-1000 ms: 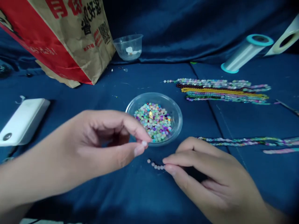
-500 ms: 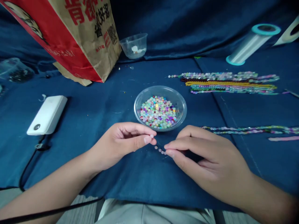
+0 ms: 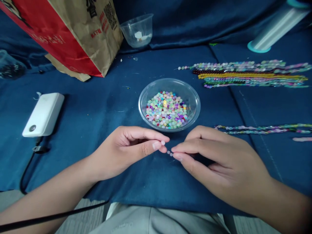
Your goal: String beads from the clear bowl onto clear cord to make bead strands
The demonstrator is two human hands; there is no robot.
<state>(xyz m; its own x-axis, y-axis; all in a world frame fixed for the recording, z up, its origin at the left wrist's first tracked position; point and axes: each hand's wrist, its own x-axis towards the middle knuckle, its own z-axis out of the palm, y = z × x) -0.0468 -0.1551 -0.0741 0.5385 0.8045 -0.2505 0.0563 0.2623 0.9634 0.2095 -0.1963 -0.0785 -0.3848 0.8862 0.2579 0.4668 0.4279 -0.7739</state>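
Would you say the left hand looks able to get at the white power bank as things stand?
Probably yes: nothing visible blocks the way between the left hand and the white power bank, though that hand pinches a pale bead.

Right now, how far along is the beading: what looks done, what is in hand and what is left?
Done, by the look of it: the beaded strands laid out on the right. In hand: the left hand pinches a pale bead; the right hand pinches at small pale beads. Probably left: the loose beads in the clear bowl, though how many are needed I cannot tell.
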